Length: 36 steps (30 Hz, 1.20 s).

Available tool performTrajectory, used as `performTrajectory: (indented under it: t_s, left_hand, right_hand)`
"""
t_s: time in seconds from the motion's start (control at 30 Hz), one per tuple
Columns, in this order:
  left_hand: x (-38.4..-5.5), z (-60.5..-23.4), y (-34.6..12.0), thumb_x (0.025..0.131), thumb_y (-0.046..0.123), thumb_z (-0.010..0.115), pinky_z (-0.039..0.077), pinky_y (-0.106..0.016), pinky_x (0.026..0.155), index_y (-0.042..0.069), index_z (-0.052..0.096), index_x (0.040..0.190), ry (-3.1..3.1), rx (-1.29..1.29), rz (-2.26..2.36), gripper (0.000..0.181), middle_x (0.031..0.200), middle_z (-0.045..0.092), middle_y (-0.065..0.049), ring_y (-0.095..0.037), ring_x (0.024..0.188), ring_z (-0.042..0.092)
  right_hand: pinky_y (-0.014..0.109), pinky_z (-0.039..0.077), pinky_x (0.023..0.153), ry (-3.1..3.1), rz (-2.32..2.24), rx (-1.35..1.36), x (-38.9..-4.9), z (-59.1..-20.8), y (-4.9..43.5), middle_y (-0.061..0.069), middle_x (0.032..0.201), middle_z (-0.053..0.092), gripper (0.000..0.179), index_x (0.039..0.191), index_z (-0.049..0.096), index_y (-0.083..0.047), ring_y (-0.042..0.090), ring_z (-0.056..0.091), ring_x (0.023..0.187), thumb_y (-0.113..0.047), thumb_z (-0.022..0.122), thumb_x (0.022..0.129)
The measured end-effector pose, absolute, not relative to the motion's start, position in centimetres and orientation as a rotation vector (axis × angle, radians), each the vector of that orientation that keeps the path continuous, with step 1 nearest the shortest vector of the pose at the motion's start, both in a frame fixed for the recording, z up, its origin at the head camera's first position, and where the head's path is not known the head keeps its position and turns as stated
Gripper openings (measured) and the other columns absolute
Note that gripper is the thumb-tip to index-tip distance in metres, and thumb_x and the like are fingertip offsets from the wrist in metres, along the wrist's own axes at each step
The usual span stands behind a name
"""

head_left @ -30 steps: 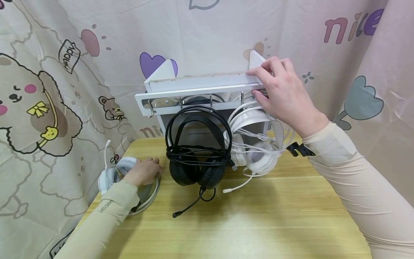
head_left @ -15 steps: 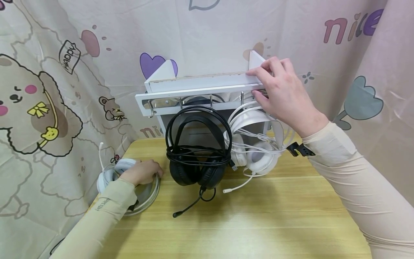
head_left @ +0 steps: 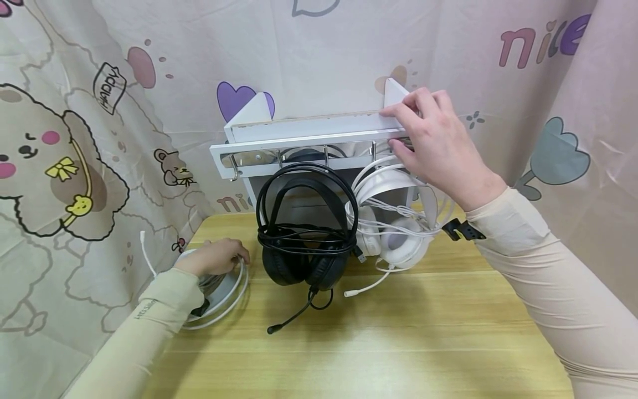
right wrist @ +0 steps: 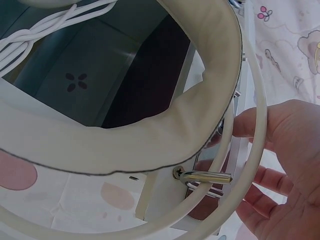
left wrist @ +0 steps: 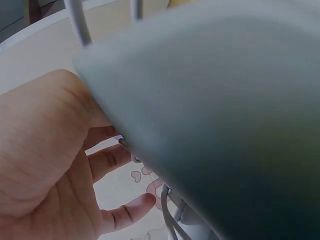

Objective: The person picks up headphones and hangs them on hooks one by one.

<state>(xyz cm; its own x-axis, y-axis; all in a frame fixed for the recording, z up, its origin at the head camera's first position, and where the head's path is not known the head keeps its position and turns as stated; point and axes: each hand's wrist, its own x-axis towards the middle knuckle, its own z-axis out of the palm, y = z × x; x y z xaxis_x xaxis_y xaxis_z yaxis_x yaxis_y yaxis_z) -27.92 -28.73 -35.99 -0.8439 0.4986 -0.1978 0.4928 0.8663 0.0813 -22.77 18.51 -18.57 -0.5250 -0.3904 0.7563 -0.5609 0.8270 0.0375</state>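
At the table's left side my left hand [head_left: 216, 257] grips a white headset [head_left: 226, 289] by the top of its band and thin hoops. Its microphone boom [head_left: 148, 255] sticks up at the left, while the ear cups are mostly hidden behind my wrist. Close up, the broad headband [left wrist: 210, 100] fills much of the left wrist view. My right hand [head_left: 438, 147] holds the right end of a white hook rack [head_left: 319, 127], thumb below and fingers on top. A black headset [head_left: 304, 255] and another white headset [head_left: 401, 246] hang from the rack.
The leftmost metal hook [head_left: 233, 168] bears nothing. A hook [right wrist: 205, 177] passes under the hoops of the hung white headset in the right wrist view. A printed curtain [head_left: 329, 61] stands behind and at both sides of the wooden table [head_left: 379, 343].
My left hand has turned and shifted slightly, tilting the white headset; its microphone boom has moved left and down. The right hand, rack and hung headsets stay put.
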Motion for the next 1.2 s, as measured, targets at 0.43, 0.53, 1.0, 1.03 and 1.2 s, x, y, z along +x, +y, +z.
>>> performTrajectory:
  t_s: [0.43,0.53,1.0,1.03,1.2]
  left_hand:
    - [-28.5,-34.6,-29.9,0.083,-0.017,0.058,0.059,-0.046,0.083,0.01,0.082,0.109,2.847,0.987,0.169,0.044,0.103,0.072,-0.009,-0.025,0.093,0.069]
    - [-28.5,-33.7,-30.1,0.086,-0.016,0.057,0.057,-0.042,0.081,0.009,0.081,0.112,2.867,0.951,0.188,0.043,0.104,0.072,-0.01,-0.022,0.091,0.067]
    - [-28.5,-31.7,-31.5,0.092,-0.009,0.055,0.058,-0.057,0.083,0.005,0.078,0.117,3.072,0.911,0.183,0.037,0.1,0.074,-0.014,-0.033,0.092,0.07]
    - [-28.4,-31.5,-31.5,0.094,-0.008,0.056,0.058,-0.059,0.086,0.005,0.078,0.117,3.079,0.906,0.202,0.034,0.101,0.075,-0.015,-0.035,0.094,0.071]
    - [-28.3,-30.7,-32.2,0.096,-0.006,0.056,0.056,-0.065,0.093,0.002,0.075,0.119,3.119,0.861,0.228,0.031,0.109,0.076,-0.02,-0.044,0.104,0.071]
  right_hand:
    - [0.062,0.049,0.09,-2.19,0.264,0.693,-22.8,-18.6,18.5,0.026,0.13,0.058,0.041,0.139,0.066,-0.008,0.049,0.048,0.117,-0.011,0.074,0.099]
    - [0.061,0.049,0.09,-2.188,0.266,0.694,-22.8,-18.6,18.5,0.026,0.13,0.058,0.041,0.139,0.066,-0.008,0.049,0.048,0.116,-0.01,0.074,0.098]
    - [0.061,0.049,0.09,-2.189,0.27,0.692,-22.8,-18.7,18.5,0.026,0.13,0.058,0.042,0.139,0.066,-0.007,0.049,0.048,0.118,-0.01,0.074,0.098]
    - [0.061,0.049,0.09,-2.189,0.27,0.691,-22.8,-18.7,18.5,0.026,0.13,0.058,0.042,0.139,0.067,-0.007,0.049,0.048,0.118,-0.01,0.074,0.098]
    - [0.061,0.049,0.09,-2.189,0.274,0.689,-22.8,-18.7,18.5,0.026,0.13,0.058,0.041,0.139,0.067,-0.007,0.049,0.048,0.117,-0.01,0.074,0.099]
